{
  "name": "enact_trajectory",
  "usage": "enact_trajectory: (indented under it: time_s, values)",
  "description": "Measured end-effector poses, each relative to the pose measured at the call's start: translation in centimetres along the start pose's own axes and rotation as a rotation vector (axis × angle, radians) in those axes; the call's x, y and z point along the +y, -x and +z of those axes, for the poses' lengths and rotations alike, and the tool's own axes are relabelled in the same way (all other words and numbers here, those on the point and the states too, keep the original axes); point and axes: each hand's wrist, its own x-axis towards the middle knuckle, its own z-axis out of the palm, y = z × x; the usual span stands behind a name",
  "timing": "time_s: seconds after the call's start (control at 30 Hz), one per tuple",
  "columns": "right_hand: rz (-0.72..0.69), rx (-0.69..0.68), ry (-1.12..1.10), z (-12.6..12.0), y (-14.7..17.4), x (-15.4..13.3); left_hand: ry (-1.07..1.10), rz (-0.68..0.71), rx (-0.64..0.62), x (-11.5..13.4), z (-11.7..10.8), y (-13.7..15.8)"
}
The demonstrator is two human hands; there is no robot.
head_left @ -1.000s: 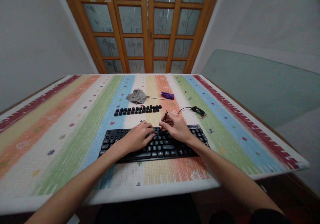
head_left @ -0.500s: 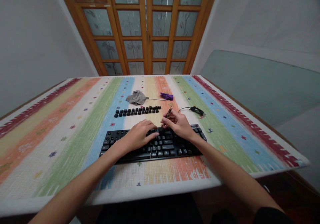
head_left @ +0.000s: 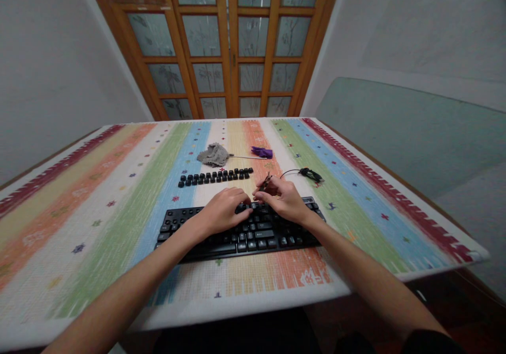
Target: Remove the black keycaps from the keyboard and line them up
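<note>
A black keyboard (head_left: 221,249) lies near the table's front edge, with bare switch spots along its upper left rows. My left hand (head_left: 224,210) rests over its middle, thumb apart from the bent fingers, fingertips at the top row; nothing shows in its grasp. Just right of it, my right hand (head_left: 285,200) pinches a small, thin, dark tool (head_left: 264,183) above the keyboard's back edge. Its exact kind is too small to make out. Behind the keyboard, loose black keycaps (head_left: 215,177) stand in two rows.
Beyond the keycaps lie a grey cloth (head_left: 213,155), a thin rod (head_left: 247,157) and a purple glove-like item (head_left: 262,152). A coiled black cable (head_left: 311,175) sits to the right. The striped tablecloth (head_left: 130,212) covers the table; wooden glass doors (head_left: 237,59) stand behind.
My left fingertips have curled a little further at the keyboard's top row. The tool in my right hand has dipped slightly and shifted left. The whole view has moved a little.
</note>
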Motion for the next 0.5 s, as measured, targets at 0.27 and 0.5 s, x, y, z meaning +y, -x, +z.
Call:
enact_trajectory:
  time_s: [0.27, 0.5]
  values:
    - [-0.012, 0.014, 0.022, -0.4, -0.2, -0.3, 0.081, 0.018, 0.025, -0.1, -0.1, -1.3]
    - [0.105, 0.009, -0.14, -1.0, -0.4, -0.7, 0.258, 0.004, 0.079, -0.3, -0.4, -1.9]
